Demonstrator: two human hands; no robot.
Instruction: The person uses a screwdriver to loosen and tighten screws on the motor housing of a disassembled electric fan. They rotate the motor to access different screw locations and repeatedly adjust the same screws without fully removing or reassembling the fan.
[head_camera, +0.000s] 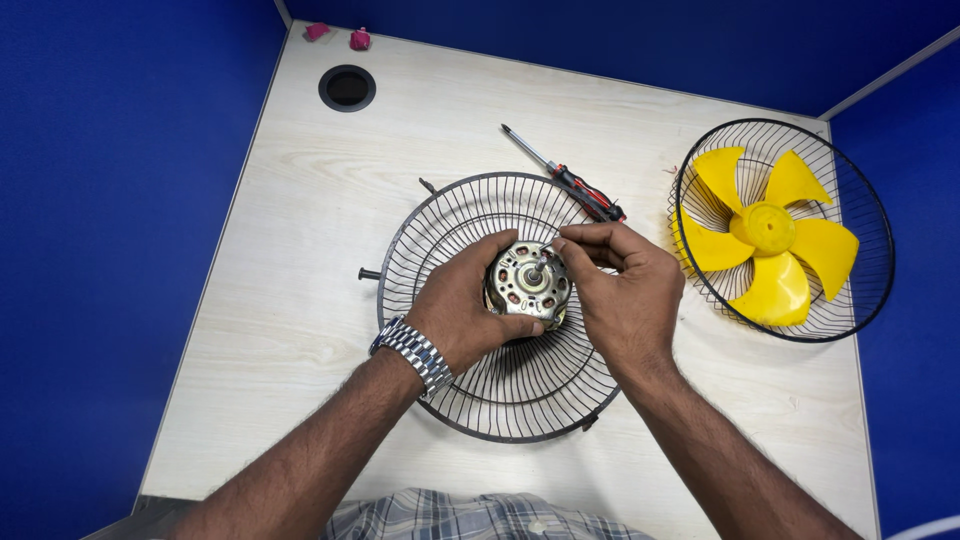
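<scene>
Left hand (462, 308): grasped the fan motor (528, 283) over the wire guard (470, 395).
Right hand (622, 285): pinched something tiny at the shaft.
Risk: it could slip through the guard.

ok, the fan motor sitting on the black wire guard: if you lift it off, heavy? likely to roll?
The motor looks like solid metal with steel plates, so probably heavy for its size. Its round body could roll if laid on its side; here the left hand cups it. The wire guard under it is thin and ribbed, so it may flex or rock.
</scene>
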